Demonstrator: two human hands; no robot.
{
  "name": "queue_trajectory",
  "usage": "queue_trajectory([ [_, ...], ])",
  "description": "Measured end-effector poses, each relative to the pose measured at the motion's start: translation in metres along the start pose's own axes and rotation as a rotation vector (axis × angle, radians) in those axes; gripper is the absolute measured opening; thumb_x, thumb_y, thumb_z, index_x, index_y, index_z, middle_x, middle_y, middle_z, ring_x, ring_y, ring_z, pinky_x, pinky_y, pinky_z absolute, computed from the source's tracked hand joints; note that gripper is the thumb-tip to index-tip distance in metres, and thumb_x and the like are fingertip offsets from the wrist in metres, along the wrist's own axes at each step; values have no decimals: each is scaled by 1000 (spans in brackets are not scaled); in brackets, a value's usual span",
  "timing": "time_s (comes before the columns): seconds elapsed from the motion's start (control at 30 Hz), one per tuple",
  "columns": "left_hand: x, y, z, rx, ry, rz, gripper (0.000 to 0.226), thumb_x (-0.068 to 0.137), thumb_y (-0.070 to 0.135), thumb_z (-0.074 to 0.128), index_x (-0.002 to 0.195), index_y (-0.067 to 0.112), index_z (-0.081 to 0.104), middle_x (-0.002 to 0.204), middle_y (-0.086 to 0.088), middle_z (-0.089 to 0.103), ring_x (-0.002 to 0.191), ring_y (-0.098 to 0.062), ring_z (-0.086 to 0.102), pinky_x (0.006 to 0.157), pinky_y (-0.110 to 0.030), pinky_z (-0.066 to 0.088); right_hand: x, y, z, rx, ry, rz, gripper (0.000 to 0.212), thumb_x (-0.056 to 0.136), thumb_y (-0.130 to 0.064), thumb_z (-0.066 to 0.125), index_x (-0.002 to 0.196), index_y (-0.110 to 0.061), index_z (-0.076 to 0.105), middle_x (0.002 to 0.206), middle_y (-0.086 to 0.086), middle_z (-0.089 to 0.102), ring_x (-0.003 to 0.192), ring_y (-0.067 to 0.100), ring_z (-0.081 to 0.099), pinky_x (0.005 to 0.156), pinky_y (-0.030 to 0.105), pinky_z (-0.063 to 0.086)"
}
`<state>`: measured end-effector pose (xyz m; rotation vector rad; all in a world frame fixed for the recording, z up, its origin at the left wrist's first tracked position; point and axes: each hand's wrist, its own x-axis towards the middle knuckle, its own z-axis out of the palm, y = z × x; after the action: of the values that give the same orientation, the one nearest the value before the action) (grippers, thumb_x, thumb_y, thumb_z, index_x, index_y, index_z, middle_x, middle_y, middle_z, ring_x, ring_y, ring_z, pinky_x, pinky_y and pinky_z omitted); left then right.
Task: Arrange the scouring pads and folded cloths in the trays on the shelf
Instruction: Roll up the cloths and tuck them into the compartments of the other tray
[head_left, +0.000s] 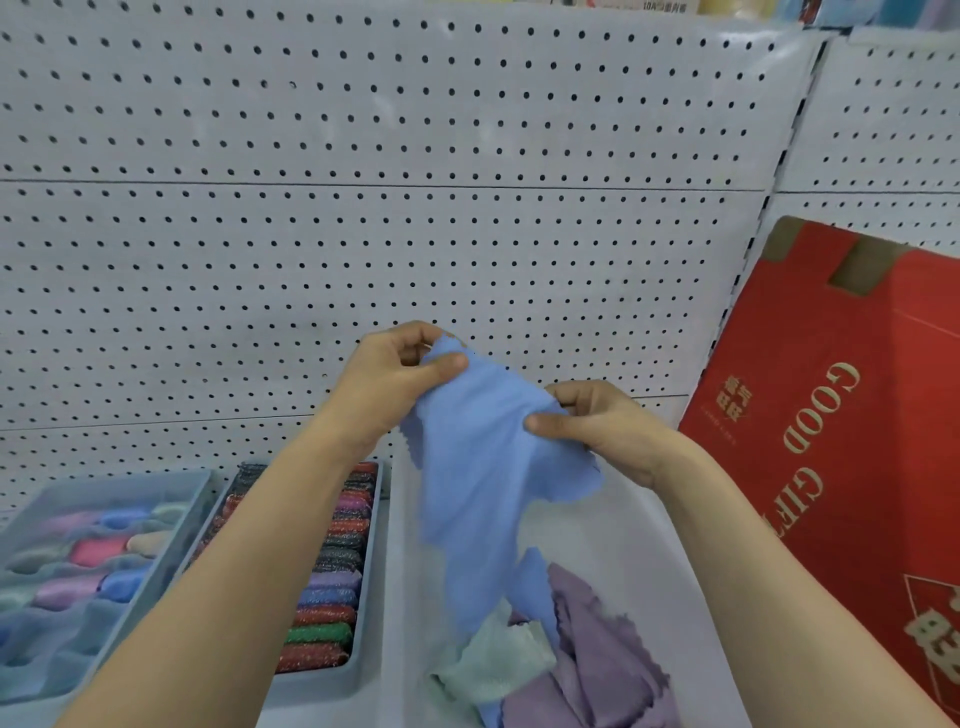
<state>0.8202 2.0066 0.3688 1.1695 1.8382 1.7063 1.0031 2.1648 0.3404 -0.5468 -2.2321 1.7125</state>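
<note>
Both forearms reach forward from the lower edge of the view and meet in front of the white pegboard (415, 208). The left hand (400, 374) is raised highest. Its thumb lies across the front of a blue cloth (478, 467) and its fingers curl behind, so it pinches the cloth's top corner. The right hand (608, 431) sits lower and to the right, palm turned inward. It pinches the cloth's upper edge between thumb and curled fingers. The edge is held between the two hands, and the rest of the cloth hangs loose and unfolded above the shelf (649, 545).

The cloth's lower end reaches a small heap on the shelf. There a purple cloth (597, 649) and a pale green cloth (498, 660) lie crumpled, touching each other.

Under the left forearm a grey tray (375, 545) holds a row of glittery scouring pads (332, 571) in red, green, purple and dark colours, packed side by side. Just to its left a second tray (202, 499) holds pastel bundles too blurred to identify.

A red carton (831, 415) with gold lettering leans at the right of the shelf, beside the right forearm
</note>
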Motion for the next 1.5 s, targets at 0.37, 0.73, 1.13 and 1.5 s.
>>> queue_trajectory([
  [0.37, -1, 1, -40, -104, 281, 82, 13, 96, 20, 63, 92, 22, 74, 88, 12, 75, 81, 1, 67, 76, -14, 52, 3, 16, -27, 228, 250, -62, 13, 89, -9, 69, 101, -5, 72, 96, 7, 75, 89, 18, 70, 88, 33, 57],
  [0.73, -8, 36, -58, -386, -103, 223, 27, 80, 35, 76, 97, 20, 62, 83, 0, 70, 77, -14, 64, 69, -25, 51, -6, -52, -12, 505, 102, -342, 30, 61, -30, 88, 83, -21, 69, 73, 2, 68, 59, 15, 61, 55, 25, 47],
  [1.13, -1, 46, -44, -795, -375, 152, 7, 88, 20, 69, 89, 18, 62, 147, -14, 50, 142, -26, 42, 114, -50, 31, -7, -90, 14, 738, -387, -475, 14, 83, -22, 74, 85, -17, 61, 100, 8, 73, 92, 22, 68, 79, 31, 54],
  [1.5, -4, 39, -77, -583, 154, 19, 7, 86, 25, 62, 89, 19, 63, 75, 2, 60, 57, -12, 54, 46, -21, 42, 13, -74, -6, 613, 268, -329, 30, 101, -21, 43, 97, 5, 56, 81, 15, 58, 65, 23, 58, 61, 30, 51],
])
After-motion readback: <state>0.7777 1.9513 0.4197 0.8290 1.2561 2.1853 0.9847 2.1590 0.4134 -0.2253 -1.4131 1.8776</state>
